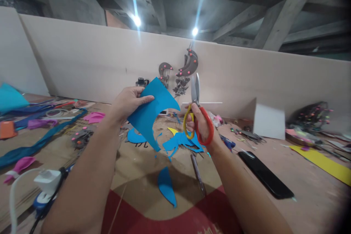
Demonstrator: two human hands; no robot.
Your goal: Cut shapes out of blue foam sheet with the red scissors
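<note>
My left hand (pixel 128 102) pinches a curved sheet of blue foam paper (pixel 150 111) by its upper left edge and holds it up in front of me. My right hand (pixel 201 122) grips scissors (pixel 196 97) with one yellow and one red handle loop. Their blades are closed and point straight up, just right of the sheet and not touching it. Below the hands, several blue offcuts (pixel 181 142) lie on the tabletop, and a leaf-shaped blue piece (pixel 166 186) lies nearer to me.
A black phone (pixel 264 174) lies right of my right arm. A glue gun (pixel 46 186) with a white cord sits at lower left. Blue and purple strips (pixel 35 142), pink pieces and a yellow sheet (pixel 323 162) are scattered about. A white board (pixel 270 120) and hanging ornaments (pixel 186 69) stand against the back partition.
</note>
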